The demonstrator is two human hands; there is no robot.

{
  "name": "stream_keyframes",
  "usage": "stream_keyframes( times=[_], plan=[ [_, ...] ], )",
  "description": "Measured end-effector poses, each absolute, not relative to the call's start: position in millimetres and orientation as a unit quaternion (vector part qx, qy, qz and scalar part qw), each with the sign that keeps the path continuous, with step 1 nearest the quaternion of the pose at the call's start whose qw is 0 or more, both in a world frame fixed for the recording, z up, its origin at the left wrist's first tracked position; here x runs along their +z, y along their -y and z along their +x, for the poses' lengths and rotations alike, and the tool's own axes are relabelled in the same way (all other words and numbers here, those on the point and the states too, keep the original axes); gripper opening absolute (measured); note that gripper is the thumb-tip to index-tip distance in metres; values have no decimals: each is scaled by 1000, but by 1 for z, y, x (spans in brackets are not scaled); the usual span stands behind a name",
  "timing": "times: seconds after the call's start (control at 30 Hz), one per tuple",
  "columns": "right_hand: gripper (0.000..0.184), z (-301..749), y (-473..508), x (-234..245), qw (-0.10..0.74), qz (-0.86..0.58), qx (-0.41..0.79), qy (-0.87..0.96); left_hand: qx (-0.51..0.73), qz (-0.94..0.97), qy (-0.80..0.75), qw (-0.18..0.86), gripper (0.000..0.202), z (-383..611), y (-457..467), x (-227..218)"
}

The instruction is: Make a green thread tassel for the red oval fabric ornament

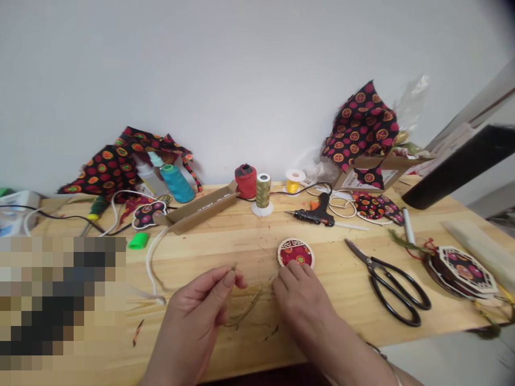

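My left hand (201, 308) is closed in a pinch, with the end of an olive thread (234, 265) poking out above its thumb and index finger. More olive strands (247, 311) hang in a loose curve between the hands, close to the tabletop. My right hand (301, 297) is closed and lowered to the table, knuckles up. Its fingertips and whatever they grip are hidden. Just beyond it, partly covered by its fingers, lies a round ornament (296, 251) with a pale wooden rim, a lattice top and red patterned fabric.
Black-handled scissors (388, 281) lie right of my hands, near an octagonal fabric ornament (462, 271). Behind are a hot glue gun (316, 214), an olive thread spool (263, 193), a red thread cone (245, 182) and an open cardboard box (201, 208). A green cap (139, 241) sits left.
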State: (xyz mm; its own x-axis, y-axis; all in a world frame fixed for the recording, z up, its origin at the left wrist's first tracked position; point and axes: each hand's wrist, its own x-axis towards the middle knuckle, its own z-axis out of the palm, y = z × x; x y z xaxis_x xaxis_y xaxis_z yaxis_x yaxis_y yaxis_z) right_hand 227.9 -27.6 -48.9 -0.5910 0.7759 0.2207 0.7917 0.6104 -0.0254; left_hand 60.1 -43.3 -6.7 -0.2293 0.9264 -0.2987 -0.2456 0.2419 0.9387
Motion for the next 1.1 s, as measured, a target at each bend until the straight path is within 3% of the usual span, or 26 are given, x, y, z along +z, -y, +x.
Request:
stream_keyframes(
  times=[0.23,0.37,0.6,0.8,1.1],
  plan=[
    [16,244,17,-7,193,-454,231,839,403,478,-562,542,13,65,42,-5],
    [16,247,14,9,229,-440,293,818,363,515,-538,560,16,66,43,-7],
    [13,238,11,-5,403,-475,375,687,409,387,-545,621,17,67,40,-10],
    [9,232,11,-10,424,-486,546,535,439,340,-517,652,18,71,39,-8],
    [5,228,7,-13,478,-446,508,560,421,352,-525,651,21,74,41,-12]
  ],
)
